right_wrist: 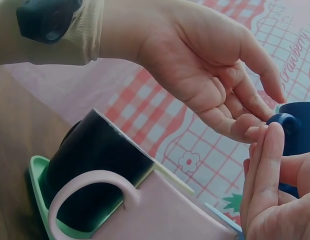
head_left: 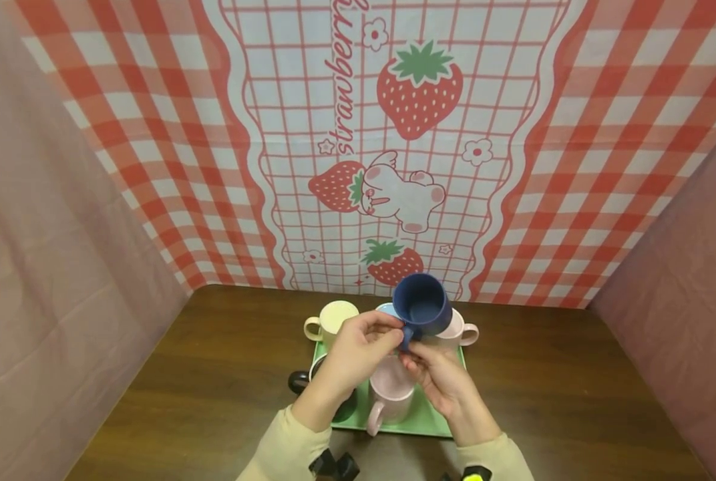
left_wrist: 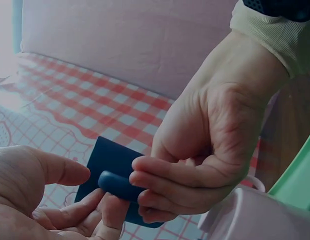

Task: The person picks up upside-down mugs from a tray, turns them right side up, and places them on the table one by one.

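A dark blue mug point(head_left: 421, 304) is held in the air above the back of a green tray point(head_left: 427, 421), its open mouth facing the head camera. My left hand point(head_left: 361, 351) pinches the mug's handle from the left. From the right, my right hand point(head_left: 445, 384) has its fingers at the lower part of the same handle. Both wrist views show the fingers of the two hands meeting around the handle point(left_wrist: 117, 186), partly covering it. Below the hands, a pink mug point(head_left: 391, 397) stands at the tray's front.
A yellow mug point(head_left: 336, 317) stands back left, and a paler pink mug point(head_left: 456, 329) back right. Between them a light blue mug point(head_left: 387, 308) is mostly hidden. At front left, my left arm partly covers a black mug point(right_wrist: 95, 165). A checked cloth point(head_left: 177, 133) hangs behind the wooden table point(head_left: 214, 387).
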`<state>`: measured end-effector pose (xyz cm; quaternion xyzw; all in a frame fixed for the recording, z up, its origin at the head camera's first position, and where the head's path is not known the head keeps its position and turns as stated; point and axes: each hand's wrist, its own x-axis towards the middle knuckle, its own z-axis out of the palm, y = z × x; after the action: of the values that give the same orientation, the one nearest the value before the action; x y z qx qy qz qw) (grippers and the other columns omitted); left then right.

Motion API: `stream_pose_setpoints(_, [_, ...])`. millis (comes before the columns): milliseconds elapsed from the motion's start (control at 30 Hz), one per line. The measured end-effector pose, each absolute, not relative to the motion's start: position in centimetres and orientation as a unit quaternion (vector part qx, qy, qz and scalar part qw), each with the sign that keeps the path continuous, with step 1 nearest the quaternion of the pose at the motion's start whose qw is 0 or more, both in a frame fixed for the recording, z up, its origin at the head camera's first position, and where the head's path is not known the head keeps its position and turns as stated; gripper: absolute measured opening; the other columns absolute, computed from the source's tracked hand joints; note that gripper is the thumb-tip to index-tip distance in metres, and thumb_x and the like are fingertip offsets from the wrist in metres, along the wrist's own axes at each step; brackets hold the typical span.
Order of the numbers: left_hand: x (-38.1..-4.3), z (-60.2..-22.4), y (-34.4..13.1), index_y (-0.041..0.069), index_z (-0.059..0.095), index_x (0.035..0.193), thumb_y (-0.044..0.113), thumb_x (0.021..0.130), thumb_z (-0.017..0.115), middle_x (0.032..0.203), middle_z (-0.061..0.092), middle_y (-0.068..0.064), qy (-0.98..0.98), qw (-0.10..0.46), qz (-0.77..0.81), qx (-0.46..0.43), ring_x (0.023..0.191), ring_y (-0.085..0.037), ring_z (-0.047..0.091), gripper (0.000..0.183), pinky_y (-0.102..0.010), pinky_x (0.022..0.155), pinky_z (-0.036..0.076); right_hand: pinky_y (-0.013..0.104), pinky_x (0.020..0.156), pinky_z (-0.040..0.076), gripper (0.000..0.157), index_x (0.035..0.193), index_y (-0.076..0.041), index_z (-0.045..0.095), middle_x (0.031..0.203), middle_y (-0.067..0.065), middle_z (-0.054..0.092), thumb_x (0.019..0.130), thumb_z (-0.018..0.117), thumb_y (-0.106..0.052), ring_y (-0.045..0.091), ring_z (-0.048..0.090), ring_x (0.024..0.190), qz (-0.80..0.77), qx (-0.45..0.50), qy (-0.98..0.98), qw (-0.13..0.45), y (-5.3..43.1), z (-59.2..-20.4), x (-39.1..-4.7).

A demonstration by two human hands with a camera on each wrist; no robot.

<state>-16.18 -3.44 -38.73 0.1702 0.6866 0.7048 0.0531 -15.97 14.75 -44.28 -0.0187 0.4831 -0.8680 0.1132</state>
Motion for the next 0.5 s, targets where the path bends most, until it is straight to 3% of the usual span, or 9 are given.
stream_pose_setpoints(233, [-16.27, -39.26, -2.82, -0.012, 0.072, 0.114, 0.005, 0.101, 0.073, 0.105, 0.077, -0.019, 0.695, 0.047, 0.696, 0.175, 0.096, -0.019, 0.073, 0.022, -0.025, 0.088, 0.060, 0.009, 0.068, 0.056, 0.034, 0.092, -0.009, 0.076, 0.080, -0.002, 0.075, 0.106, 0.050, 0.007, 0.000, 0.069, 0.070, -0.860, 0.003, 0.500, 0.103, 14.50, -44.21, -15.83])
stream_pose_setpoints(500, [-16.25, -39.33, -2.80, -0.010, 0.077, 0.100, 0.011, 0.105, 0.071, 0.096, 0.078, -0.024, 0.711, 0.060, 0.675, 0.189, 0.085, -0.013, 0.067, 0.023, -0.027, 0.080, 0.057, 0.010, 0.066, 0.057, 0.037, 0.091, -0.010, 0.079, 0.080, -0.001, 0.076, 0.110, 0.050, 0.002, 0.000, 0.069, 0.067, -0.848, -0.007, 0.517, 0.117, 14.71, -43.86, -15.67])
